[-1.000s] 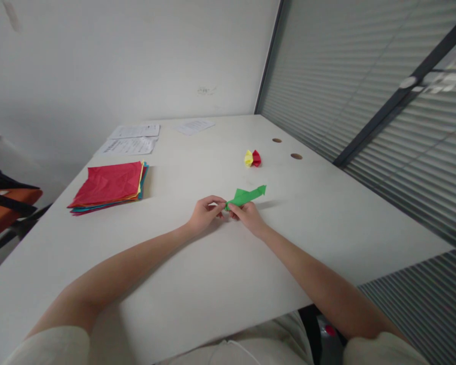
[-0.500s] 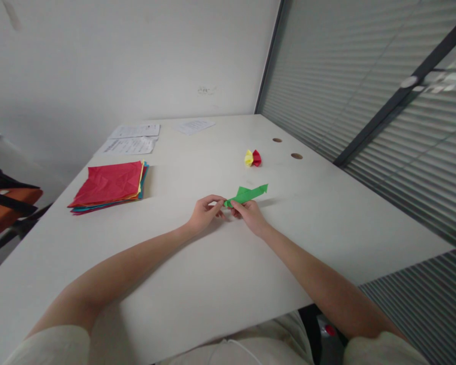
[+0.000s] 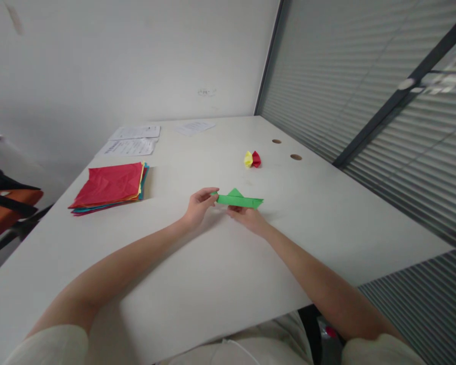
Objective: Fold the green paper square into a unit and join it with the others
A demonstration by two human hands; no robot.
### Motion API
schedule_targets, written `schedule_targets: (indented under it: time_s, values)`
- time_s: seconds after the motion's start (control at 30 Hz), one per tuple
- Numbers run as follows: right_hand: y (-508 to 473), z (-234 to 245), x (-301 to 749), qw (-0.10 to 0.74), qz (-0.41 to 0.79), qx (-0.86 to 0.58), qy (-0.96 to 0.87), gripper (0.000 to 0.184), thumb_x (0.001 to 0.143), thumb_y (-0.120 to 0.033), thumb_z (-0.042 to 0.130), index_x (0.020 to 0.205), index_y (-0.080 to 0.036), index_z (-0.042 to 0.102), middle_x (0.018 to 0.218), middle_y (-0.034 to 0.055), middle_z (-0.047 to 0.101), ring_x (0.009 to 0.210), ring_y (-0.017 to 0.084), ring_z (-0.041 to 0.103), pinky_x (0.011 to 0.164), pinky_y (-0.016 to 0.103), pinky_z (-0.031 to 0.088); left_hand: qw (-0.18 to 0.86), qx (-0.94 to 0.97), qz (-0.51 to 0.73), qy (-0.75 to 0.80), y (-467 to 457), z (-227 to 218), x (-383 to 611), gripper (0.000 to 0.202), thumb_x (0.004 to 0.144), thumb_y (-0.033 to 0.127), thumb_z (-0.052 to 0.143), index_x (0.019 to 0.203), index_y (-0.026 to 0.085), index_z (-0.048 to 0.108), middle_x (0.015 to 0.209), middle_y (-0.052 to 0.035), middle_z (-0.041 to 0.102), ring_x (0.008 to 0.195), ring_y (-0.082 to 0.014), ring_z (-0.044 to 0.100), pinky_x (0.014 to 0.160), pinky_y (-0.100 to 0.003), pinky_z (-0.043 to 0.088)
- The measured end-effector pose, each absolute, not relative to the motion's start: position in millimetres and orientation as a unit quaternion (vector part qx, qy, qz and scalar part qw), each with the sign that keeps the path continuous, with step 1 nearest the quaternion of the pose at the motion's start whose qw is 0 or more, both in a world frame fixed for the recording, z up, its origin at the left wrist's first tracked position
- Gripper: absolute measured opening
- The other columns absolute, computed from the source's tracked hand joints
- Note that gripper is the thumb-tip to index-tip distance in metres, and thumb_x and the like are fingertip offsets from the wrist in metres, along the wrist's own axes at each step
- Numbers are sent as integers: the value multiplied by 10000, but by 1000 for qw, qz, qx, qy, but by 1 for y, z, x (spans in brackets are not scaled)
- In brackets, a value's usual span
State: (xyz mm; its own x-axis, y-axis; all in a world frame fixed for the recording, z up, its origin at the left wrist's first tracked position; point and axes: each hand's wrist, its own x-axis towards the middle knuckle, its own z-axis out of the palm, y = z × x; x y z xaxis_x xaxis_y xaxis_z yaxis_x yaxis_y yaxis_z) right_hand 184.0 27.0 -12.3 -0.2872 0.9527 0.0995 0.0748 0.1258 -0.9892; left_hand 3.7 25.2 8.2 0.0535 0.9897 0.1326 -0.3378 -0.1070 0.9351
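Left hand [image 3: 197, 205] fingers pinching flat, creased green paper strip [image 3: 238, 199], right hand [image 3: 247, 217] fingers clamped beneath

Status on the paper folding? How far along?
Done, apparently: two small folded pieces, yellow and red, sit side by side farther out on the table. In hand: a folded green paper, left hand pinching its left end, right hand touching its near edge. Left, probably: the stack of flat coloured sheets, red on top.
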Motion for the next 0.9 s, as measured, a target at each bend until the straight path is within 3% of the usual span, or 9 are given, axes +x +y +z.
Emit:
schedule_targets:
  time_s: [0.07,0.23,0.4,0.57,0.63,0.9]
  values:
    - [33,-9,191,449,486,-434,-612,312,641,-465,740,740,-177,671,623,4,607,580,134,535,590,292,457,595,418,592,348,26,14,2,338,638,292,795,927,153,688,683,15,613,601,-64,534,593,-197,437]
    - [34,8,205,511,451,-412,-605,371,789,-460,621,1018,-178,697,733,19,628,597,109,541,607,275,469,614,418,569,353,22,19,4,313,627,319,805,840,128,677,687,5,618,607,-73,543,594,-213,453]
    - [17,21,201,480,437,-301,-699,448,759,-350,710,1191,-257,634,909,25,601,766,125,575,723,285,502,590,529,495,356,13,18,7,362,637,313,803,910,103,693,680,-23,658,586,-92,564,582,-233,458]
    - [9,26,195,471,378,-293,-741,173,794,-351,685,902,-223,730,813,43,618,748,151,584,694,301,500,604,568,457,323,8,17,9,392,623,278,808,962,111,702,843,-78,714,737,-148,642,723,-289,512]
    - [9,26,195,492,368,-305,-728,143,787,-351,695,824,-216,726,793,45,637,749,158,596,689,302,499,607,569,454,318,8,16,9,440,608,253,814,1011,121,695,894,-83,716,791,-164,652,770,-307,518]
    - [12,24,197,500,364,-291,-730,169,781,-359,707,865,-214,721,816,48,642,748,159,609,685,308,515,593,565,468,330,11,15,7,355,664,265,773,984,125,712,970,-93,715,839,-172,653,807,-305,510]
